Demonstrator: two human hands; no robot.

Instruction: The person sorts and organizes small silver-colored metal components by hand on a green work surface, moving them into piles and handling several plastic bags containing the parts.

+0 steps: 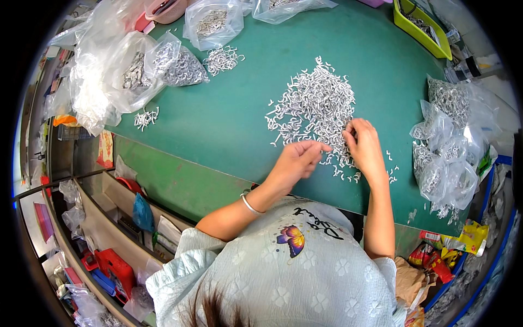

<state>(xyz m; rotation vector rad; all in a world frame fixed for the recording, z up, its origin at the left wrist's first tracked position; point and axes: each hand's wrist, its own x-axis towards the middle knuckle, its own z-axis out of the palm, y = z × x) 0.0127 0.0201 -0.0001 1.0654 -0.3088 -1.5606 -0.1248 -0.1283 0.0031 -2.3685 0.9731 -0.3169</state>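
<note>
A heap of small curved silvery metal pieces (321, 101) lies on the green tabletop in front of me. My left hand (298, 162) is at the heap's near edge, its fingers curled in and the index finger and thumb brought together toward the pieces. Whatever is between those fingertips is too small to make out. At the heap's right side, my right hand (365, 146) reaches in with bent fingers and thumb drawn together at the pieces. What it pinches, if anything, is hidden. Loose metal pieces (392, 177) lie just right of my right wrist.
Clear bags of metal parts (182, 65) stand at the far left, near small piles of hooks (222, 60) and metal pieces (146, 118). More filled bags (444, 163) line the right side. A yellow-green bin (422, 30) is at the far right. Open drawers (141, 218) sit lower left.
</note>
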